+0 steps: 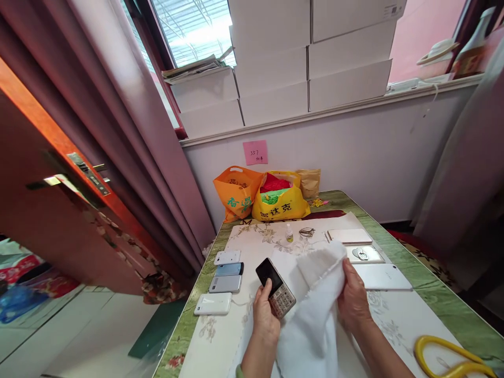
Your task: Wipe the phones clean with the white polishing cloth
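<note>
A keypad mobile phone (284, 300) with a dark screen and a gold-toned body is held in my left hand (265, 315), the thumb lying across its front. My right hand (354, 296) grips a white cloth (318, 310), which hangs in folds between my hands and spreads over the table front. Left of my hands lie several phones in a column, among them a white phone (213, 304) and a grey phone (225, 284). To the right, behind my right hand, are a white smartphone (388, 277) and a phone with a ring holder (366, 254).
A small bottle (290, 233) and a pair of glasses (306, 232) are farther back. An orange bag (238, 194) and a yellow bag (279, 202) stand against the wall. Yellow scissor-like handles (444, 349) lie at front right. White boxes (275, 73) fill the sill.
</note>
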Motion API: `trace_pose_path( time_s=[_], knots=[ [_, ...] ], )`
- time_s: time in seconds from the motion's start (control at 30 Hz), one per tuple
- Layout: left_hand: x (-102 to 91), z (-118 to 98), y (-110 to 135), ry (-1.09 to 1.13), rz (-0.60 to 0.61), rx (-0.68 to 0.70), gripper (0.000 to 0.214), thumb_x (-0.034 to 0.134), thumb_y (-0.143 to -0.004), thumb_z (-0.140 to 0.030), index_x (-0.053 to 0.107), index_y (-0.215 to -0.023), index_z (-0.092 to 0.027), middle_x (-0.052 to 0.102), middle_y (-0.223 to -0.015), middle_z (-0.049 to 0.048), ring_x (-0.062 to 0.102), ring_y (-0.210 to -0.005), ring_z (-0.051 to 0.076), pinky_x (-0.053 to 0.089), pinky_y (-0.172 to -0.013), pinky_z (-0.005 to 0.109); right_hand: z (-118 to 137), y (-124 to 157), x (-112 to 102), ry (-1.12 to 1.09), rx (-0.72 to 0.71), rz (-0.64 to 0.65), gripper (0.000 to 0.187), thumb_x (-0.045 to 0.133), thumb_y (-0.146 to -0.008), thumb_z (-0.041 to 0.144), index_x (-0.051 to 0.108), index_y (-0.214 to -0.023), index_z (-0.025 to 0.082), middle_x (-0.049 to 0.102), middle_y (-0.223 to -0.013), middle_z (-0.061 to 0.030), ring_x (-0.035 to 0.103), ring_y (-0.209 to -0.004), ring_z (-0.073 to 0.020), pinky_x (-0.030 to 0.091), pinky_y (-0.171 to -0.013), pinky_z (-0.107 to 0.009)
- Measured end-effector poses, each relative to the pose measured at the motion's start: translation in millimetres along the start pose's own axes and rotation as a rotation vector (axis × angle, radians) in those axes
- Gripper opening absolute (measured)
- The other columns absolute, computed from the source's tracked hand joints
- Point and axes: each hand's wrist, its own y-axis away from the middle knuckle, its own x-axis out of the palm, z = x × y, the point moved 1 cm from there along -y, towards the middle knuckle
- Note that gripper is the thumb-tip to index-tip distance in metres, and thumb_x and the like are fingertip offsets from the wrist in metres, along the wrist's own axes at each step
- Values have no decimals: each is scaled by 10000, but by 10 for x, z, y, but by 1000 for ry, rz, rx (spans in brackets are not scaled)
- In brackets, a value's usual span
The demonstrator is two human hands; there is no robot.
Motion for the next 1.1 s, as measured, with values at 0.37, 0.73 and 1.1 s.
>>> trace_pose_path(
  time_s=[0.37,0.73,1.1],
  knots=[
    [288,50,207,-273,275,237,470,757,-687,-323,632,-1117,-180,724,-1007,88,671,-907,232,513,-815,327,-79,109,364,-55,412,321,529,674,-737,597,692,-1030,157,724,-819,-45,666,-755,-222,534,-637,-281],
    [533,-251,204,-813,174,749,365,616,-811,-507,649,-730,-152,604,-640,-8,510,-637,140,410,-633,232,-525,398,369,374,29,687,441,547,-844,606,594,-764,175,562,-691,12,479,-661,-145,436,-662,-260],
    [645,-137,-194,-291,-65,741,465,601,-780,-600,660,-898,-154,695,-858,51,620,-798,179,487,-765,283,-434,323,390,318,149,632,501,609,-746,676,687,-843,191,668,-695,-30,622,-710,-221,499,-677,-303]
  ],
)
